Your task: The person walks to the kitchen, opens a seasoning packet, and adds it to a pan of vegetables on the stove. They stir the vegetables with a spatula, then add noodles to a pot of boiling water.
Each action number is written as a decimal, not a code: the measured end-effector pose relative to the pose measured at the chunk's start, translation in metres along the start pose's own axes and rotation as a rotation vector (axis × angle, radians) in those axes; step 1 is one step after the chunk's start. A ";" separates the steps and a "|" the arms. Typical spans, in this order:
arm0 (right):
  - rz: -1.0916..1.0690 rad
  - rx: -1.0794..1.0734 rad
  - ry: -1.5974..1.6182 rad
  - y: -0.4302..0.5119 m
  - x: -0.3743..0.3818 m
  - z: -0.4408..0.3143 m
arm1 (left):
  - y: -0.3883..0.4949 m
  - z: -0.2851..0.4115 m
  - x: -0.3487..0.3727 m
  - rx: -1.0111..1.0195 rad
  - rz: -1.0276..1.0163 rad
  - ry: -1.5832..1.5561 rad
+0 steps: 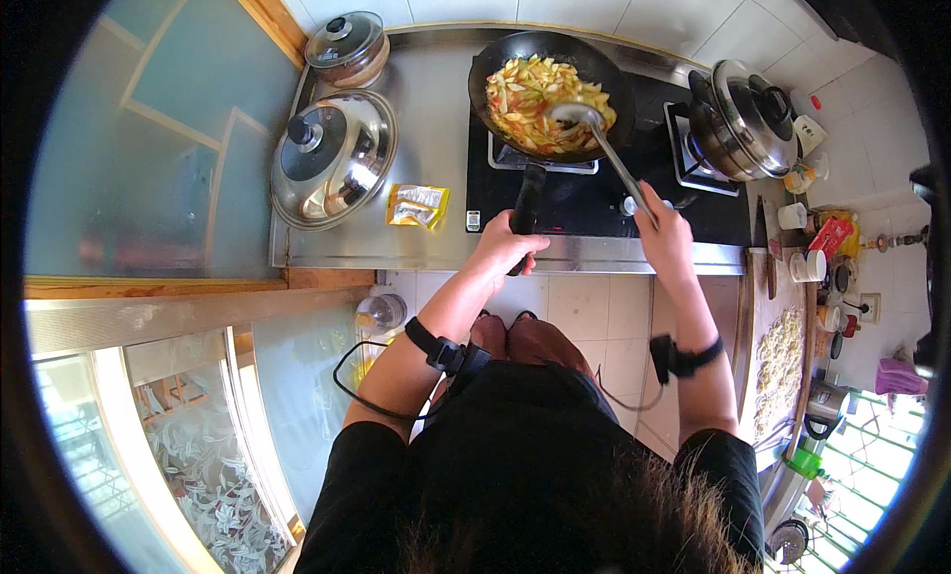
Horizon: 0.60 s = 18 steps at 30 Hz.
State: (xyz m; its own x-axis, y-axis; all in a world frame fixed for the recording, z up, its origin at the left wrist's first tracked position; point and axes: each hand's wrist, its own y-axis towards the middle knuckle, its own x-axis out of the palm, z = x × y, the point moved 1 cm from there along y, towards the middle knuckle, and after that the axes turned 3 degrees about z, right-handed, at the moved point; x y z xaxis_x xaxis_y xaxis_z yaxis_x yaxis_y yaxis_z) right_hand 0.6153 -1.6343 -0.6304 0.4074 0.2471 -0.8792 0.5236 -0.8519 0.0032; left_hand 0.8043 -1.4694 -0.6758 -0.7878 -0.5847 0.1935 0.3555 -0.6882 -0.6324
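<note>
A dark wok (622, 91) sits over the left burner of a black gas hob (579, 214), holding sliced vegetables (531, 84) in a reddish sauce. My left hand (509, 245) is closed around the wok's black handle (529, 195), which points towards me. In my right hand (663, 232) is the handle of a metal ladle (576, 113); its bowl rests among the vegetables at the wok's right side. What lies under the ladle's bowl is hidden.
A large domed lid (342, 162), a lidded glass pot (349, 54) and a yellow packet (417, 205) stand left of the hob. A lidded steel pot (735, 128) is over the right burner. Further right are a knife (771, 254), jars (808, 266) and a board with pale food pieces (780, 362).
</note>
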 end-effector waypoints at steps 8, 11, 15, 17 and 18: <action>-0.091 0.043 0.347 0.010 0.022 -0.018 | 0.004 -0.002 0.000 0.014 0.010 0.069; -0.029 0.158 0.179 0.006 0.005 -0.016 | 0.004 -0.004 0.001 0.004 0.033 0.059; 0.010 0.016 0.289 0.034 0.021 -0.041 | 0.006 -0.004 0.002 0.015 0.026 0.078; -0.016 -0.078 0.244 0.036 0.021 -0.045 | 0.005 -0.005 0.001 0.018 0.021 0.065; 0.023 -0.091 0.124 0.033 0.016 -0.044 | 0.005 -0.005 0.001 0.026 0.017 0.058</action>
State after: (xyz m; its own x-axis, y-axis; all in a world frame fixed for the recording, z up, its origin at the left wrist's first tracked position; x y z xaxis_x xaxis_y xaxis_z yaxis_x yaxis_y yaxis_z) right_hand 0.6719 -1.6387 -0.6234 0.5060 0.2879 -0.8130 0.5764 -0.8142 0.0704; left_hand 0.8026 -1.4710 -0.6828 -0.8092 -0.5710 0.1384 0.3813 -0.6896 -0.6158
